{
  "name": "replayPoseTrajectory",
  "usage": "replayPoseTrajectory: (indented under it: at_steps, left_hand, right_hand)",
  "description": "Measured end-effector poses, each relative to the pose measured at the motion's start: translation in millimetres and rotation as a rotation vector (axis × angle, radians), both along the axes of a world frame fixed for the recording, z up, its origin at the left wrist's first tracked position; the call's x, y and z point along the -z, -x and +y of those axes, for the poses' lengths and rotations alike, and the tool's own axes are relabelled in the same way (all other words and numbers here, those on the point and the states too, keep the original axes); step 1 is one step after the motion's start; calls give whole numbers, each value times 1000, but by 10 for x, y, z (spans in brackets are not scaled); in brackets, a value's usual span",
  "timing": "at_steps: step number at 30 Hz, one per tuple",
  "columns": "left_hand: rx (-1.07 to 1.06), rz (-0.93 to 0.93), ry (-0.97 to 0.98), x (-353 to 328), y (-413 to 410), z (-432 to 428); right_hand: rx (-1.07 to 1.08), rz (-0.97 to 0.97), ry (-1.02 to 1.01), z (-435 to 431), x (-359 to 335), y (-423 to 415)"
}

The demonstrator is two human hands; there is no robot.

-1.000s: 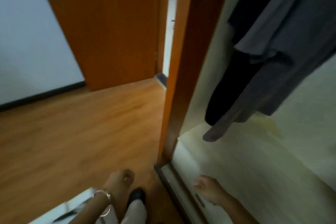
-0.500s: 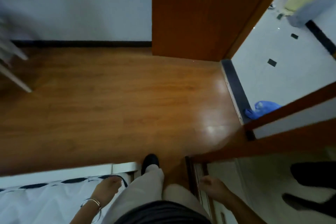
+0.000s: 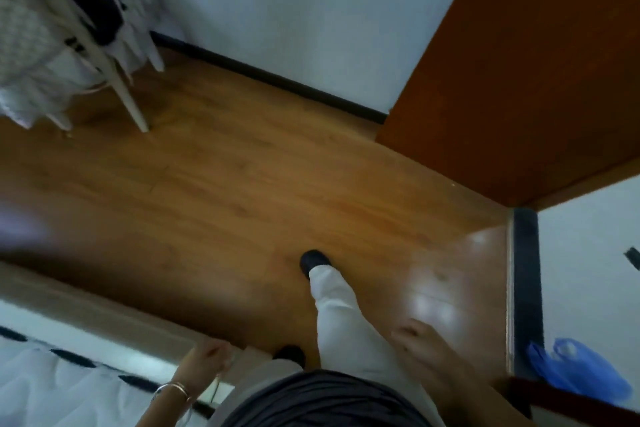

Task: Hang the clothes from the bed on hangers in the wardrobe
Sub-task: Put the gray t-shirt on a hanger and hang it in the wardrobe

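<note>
I look down at a wooden floor (image 3: pixel 214 191) while turning away from the wardrobe, which is out of view. The bed (image 3: pixel 52 385), with a white sheet edged in dark marks, fills the lower left corner; no clothes show on the visible part. My left hand (image 3: pixel 207 362), with a bangle on the wrist, hangs beside the bed's corner with curled fingers and holds nothing. My right hand (image 3: pixel 420 350) swings by my right leg, fingers loosely apart and empty.
A white drying rack (image 3: pixel 104 59) draped with white and dark cloth stands at the upper left by the wall. An open brown door (image 3: pixel 512 87) is at the upper right, a blue plastic bag (image 3: pixel 575 374) lies past the threshold. My foot (image 3: pixel 313 262) steps forward mid-floor.
My view has swung left from the wardrobe and its hanging dark clothes to the floor, bed and drying rack. Both hands stay low and empty.
</note>
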State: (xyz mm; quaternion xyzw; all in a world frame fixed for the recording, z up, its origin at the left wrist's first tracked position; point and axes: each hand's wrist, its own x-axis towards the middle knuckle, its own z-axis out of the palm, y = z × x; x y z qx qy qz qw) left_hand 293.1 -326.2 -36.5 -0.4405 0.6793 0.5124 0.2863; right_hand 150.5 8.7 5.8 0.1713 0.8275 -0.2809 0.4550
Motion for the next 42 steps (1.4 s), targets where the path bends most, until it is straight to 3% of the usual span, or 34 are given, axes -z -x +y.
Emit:
replayPoseTrajectory:
  at_steps: [9,14,22,25,30,34,42]
  left_hand:
    - [-423,3,25,-104,1041,-192]
    - [-812,-13,108,-213,833,-483]
    - [-1384,-203,-131,50,358,-1170]
    - [-1446,-155,-131,-29,364,-1837]
    - [-1478,4,53,-317,509,-3063]
    - [-1514,146,41,-479,618,-3799]
    - [-1868,-100,-115,-223,555,-4520]
  right_hand:
    - [-264,-26,37,-915,-46,2416]
    - [-528,-35,15,-2105,8,3068]
    - [-803,-86,34,-4462,61,2989]
    - [-904,-112,39,-5251,-12,2761]
    - [-1047,-61,156,-6511,-89,2574]
    - [-1087,-50,117,-7341,-28,2562]
    - [-1310,-63,-36,-9104,135,2595]
